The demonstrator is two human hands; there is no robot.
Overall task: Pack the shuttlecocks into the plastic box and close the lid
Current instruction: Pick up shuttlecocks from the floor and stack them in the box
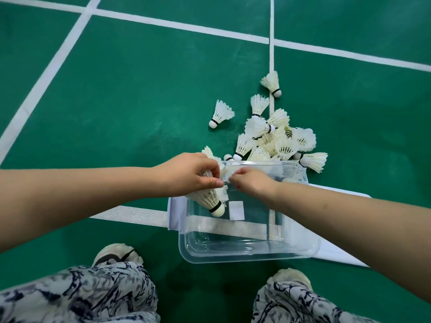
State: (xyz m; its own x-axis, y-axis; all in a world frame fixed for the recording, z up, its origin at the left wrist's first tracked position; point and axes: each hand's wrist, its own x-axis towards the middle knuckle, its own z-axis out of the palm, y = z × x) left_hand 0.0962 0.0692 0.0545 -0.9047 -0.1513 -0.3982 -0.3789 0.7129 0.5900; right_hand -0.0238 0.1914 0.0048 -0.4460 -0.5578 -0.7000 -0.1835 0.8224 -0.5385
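A clear plastic box (245,252) stands on the green court floor in front of my feet, with no shuttlecocks resting on its bottom. My left hand (189,174) grips a white feather shuttlecock (208,199) over the box's far left corner, its cork tip pointing down into the box. My right hand (253,181) is beside it above the box, fingertips pinched on white feathers at the same spot. A pile of white shuttlecocks (277,138) lies just beyond the box's far rim.
Two loose shuttlecocks lie apart from the pile, one (220,114) to its left and one (272,83) on the white court line. A white flat lid (338,252) lies under the box. My shoes and patterned trousers (77,294) fill the bottom of the view.
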